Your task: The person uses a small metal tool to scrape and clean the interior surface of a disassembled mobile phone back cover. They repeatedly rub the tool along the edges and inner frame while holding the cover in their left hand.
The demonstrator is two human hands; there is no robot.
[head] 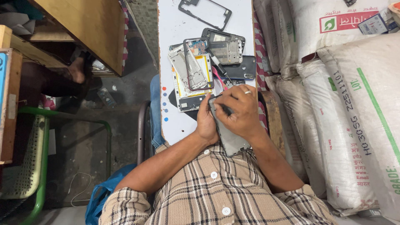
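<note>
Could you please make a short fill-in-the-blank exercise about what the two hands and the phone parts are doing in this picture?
1. The left hand and the right hand hold a grey phone panel over a ____ board.
2. The right hand has a ____ on one finger.
3. The person's shirt has a ____ pattern.
4. White ____ are stacked on the right.

Missing words: white; ring; plaid; sacks

A narrow white board point(179, 25) is laid as a worktop. White woven sacks point(354, 104) are stacked on the right, a wooden cabinet point(83, 29) and a green-framed chair point(37, 166) are set on the dark stained floor point(83, 146).
</note>
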